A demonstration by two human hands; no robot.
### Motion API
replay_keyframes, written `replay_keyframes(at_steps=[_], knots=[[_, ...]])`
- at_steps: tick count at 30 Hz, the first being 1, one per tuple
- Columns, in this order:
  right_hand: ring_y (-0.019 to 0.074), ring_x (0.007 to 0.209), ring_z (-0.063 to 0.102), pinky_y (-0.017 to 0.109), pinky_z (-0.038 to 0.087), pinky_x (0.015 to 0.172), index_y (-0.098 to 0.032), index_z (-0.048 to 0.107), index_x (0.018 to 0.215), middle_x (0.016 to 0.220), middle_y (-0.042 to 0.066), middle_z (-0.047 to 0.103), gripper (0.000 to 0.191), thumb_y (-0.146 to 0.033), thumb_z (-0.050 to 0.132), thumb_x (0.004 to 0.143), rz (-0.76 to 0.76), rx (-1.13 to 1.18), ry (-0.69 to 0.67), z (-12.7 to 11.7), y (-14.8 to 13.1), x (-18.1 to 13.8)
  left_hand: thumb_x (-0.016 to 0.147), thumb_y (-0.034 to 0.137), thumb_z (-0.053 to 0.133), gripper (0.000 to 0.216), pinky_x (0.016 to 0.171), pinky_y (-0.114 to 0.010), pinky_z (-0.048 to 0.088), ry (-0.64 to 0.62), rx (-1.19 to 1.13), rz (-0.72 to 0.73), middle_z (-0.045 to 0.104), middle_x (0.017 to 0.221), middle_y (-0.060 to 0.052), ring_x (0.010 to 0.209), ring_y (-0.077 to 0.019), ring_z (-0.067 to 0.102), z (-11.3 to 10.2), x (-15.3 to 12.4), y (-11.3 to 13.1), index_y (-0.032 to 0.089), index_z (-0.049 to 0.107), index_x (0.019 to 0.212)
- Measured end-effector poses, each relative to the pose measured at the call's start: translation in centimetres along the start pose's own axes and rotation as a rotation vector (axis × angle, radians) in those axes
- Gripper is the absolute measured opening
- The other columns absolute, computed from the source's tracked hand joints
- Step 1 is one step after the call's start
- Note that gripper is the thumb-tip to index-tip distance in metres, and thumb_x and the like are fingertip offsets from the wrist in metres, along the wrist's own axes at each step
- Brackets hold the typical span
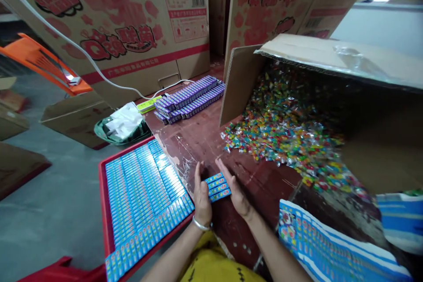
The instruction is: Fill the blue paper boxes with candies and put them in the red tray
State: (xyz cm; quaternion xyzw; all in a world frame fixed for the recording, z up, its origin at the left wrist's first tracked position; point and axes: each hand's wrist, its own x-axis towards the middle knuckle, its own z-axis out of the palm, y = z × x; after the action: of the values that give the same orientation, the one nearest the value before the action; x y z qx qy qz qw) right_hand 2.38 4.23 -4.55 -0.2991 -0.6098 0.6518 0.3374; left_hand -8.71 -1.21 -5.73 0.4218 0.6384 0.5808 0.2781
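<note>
Several small blue candy boxes (218, 186) lie side by side in a short row over the brown table. They are squeezed at their ends between my two hands, whose fingers are straight. My left hand (202, 198), with a silver bangle at the wrist, presses the left ends. Against the right ends rests the palm of my right hand (238, 194). Just left of my left hand, a red tray (105, 202) holds dense rows of the same blue boxes. Flat blue printed cartons (330, 246) lie fanned out to the right of my right forearm.
A cardboard box (240, 83) on its side spills colourful wrapped candies (280, 132) onto the table (198, 141). Purple boxes (191, 99) are stacked at the back, beside a yellow-green power strip (148, 105) with a white cable. Large printed cartons (132, 17) stand behind.
</note>
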Motion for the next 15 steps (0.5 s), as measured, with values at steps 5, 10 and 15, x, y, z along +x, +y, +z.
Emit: replay_keyframes(at_steps=[5,10,15], knots=[[0.0195,0.141,0.018,0.04,0.017,0.115,-0.026,0.026,0.146,0.153,0.001,0.023,0.07,-0.067,0.016,0.09,-0.009,-0.02,0.041,-0.5,-0.5,-0.1,0.094,0.044,0.032,0.061,0.114,-0.046,0.023,-0.105,0.13,0.057,0.023,0.153,-0.01,0.14,-0.0254,0.022,-1.3,0.4,0.8,0.022,0.012,0.146],[0.021,0.141,0.019,0.043,0.017,0.115,-0.028,0.024,0.146,0.153,0.0,0.023,0.062,-0.06,0.026,0.093,-0.069,-0.118,0.14,-3.3,-2.9,-1.5,0.064,0.055,0.072,0.104,0.111,-0.059,0.017,-0.417,0.642,0.3,0.032,0.148,-0.016,0.136,-0.0385,0.026,-3.6,1.3,2.4,0.02,0.017,0.145],[0.0236,0.139,0.024,0.047,0.021,0.114,-0.029,0.027,0.144,0.152,0.003,0.027,0.055,-0.051,0.033,0.094,-0.121,-0.251,0.293,-6.6,-6.0,-5.3,0.072,0.035,0.067,0.065,0.1,-0.05,0.037,-0.478,0.883,0.34,0.057,0.12,-0.011,0.111,-0.0317,0.052,-3.3,2.1,2.3,0.022,0.042,0.131]])
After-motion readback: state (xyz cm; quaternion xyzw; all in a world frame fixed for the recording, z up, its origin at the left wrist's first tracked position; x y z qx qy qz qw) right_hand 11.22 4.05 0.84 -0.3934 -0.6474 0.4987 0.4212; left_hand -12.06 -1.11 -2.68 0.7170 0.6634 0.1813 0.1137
